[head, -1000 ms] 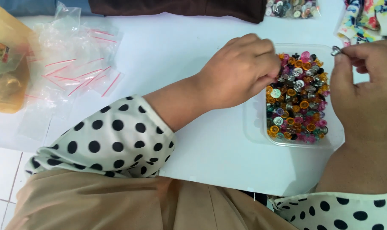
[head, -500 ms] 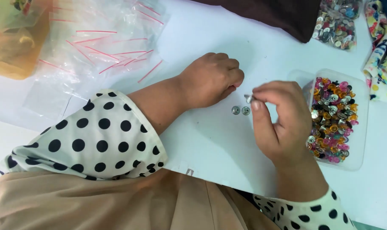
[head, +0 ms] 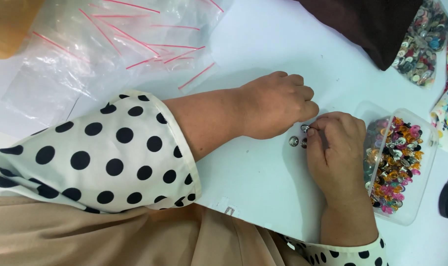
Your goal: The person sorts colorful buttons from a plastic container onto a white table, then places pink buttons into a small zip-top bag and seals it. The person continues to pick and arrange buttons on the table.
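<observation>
Sorting step: right hand [head: 337, 152] pinches a small round silver metal button [head: 305, 129]; left hand [head: 275, 103] curled, apparently empty. Two like buttons [head: 294, 142] lie beside; next placement calls for fine fingertip control.

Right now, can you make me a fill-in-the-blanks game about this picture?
1. The sleeve is white with black ____.
2. The clear tub of colourful buttons sits beside the ____ hand.
3. The right hand pinches a small ____ button.
4. The clear bags have ____ strips.

Missing words: dots; right; silver; red
</observation>
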